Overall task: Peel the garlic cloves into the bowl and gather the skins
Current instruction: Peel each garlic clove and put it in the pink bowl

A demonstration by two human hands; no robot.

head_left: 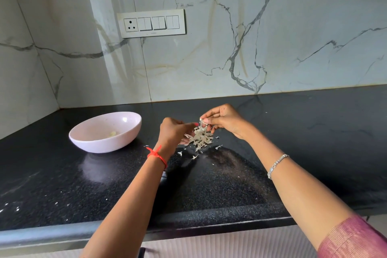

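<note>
At the frame's centre the right hand is pinching a small pale garlic clove just above the pile of papery skins, while the left hand is bringing curled fingers to it, grip unclear, with the pink bowl lying further left, nearer that hand.

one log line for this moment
step: peeling | right hand: pinches garlic clove | left hand: at clove, grip unclear | skins: piled on counter under hands | bowl: holds peeled clove
</note>
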